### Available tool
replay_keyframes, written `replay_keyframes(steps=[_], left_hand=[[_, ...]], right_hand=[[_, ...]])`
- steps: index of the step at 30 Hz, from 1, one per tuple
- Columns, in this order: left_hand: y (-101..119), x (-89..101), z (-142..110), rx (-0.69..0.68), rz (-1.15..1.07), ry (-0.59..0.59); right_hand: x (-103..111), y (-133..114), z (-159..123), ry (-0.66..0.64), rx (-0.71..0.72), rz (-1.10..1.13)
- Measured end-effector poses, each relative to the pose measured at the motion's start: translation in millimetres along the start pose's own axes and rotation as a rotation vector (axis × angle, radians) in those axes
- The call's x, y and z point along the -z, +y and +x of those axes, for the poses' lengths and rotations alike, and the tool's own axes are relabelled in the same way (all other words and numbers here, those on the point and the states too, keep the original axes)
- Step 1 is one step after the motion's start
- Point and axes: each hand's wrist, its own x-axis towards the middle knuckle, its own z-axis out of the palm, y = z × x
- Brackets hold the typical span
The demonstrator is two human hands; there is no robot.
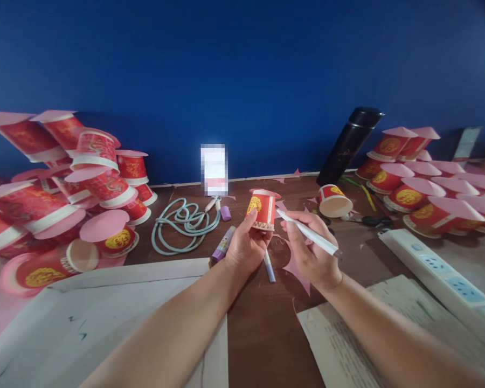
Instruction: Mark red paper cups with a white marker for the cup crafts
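My left hand (248, 245) is closed around a red paper cup (265, 207) with a gold emblem. The cup is upside down, a pink paper disc on top and dark zigzag marks along its white rim at the bottom. In my right hand (317, 256) is a white marker pen (309, 233), its tip pointing left toward the cup's side. Whether the tip touches the cup I cannot tell. Below my left hand a pen-like white and purple stick (270, 268) lies on the table. A purple glue stick (223, 245) is beside my left wrist.
Stacked red cups with pink discs stand at left (101, 186) and right (416, 194). A loose cup (334, 202), a black flask (350, 145), a coiled cable (181, 229), a power strip (440, 264), pink paper scraps (295, 264) and a white box (117, 318) surround my hands.
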Motion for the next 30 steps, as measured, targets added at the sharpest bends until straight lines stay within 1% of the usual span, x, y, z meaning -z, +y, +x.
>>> replay_keyframes(steps=[9, 15, 23, 30], left_hand=[[-0.8, -0.1, 0.6, -0.007, 0.022, -0.031], [-1.2, -4.8, -2.0, 0.016, 0.063, 0.009], [-2.5, -3.4, -2.1, 0.014, 0.097, -0.058], [-2.1, -4.9, -3.3, 0.01, 0.135, -0.067]], right_hand=[[-0.3, -0.1, 0.4, -0.014, 0.025, -0.047], [1.1, 1.7, 0.3, 0.001, 0.073, -0.114], [1.1, -0.1, 2.6, 0.024, 0.078, -0.166], [1.0, 2.6, 2.2, 0.032, 0.068, -0.177]])
